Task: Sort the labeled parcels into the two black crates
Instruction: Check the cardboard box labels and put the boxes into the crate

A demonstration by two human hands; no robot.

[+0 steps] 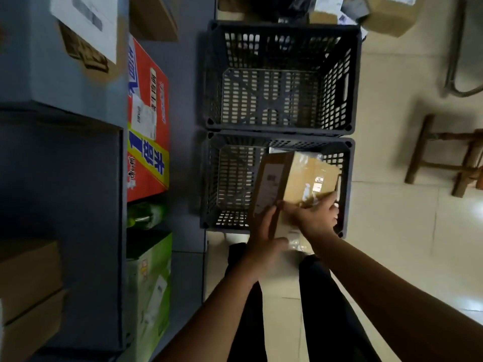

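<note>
Both forearms reach in from six o'clock. The left hand (264,231) and right hand (316,215) each grip the near end of a taped cardboard parcel (295,178), held tilted over the near crate (209,184). Toward twelve o'clock the far crate (214,74) shows a bare floor, and more parcels (392,14) lie beyond it. Sorting looks barely begun.

The parcel (308,176) is brown, both crates (213,74) black lattice, one carton (142,186) red and yellow.

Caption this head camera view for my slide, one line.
The left hand and right hand hold a cardboard parcel over the nearer crate; the farther crate is empty.
</note>
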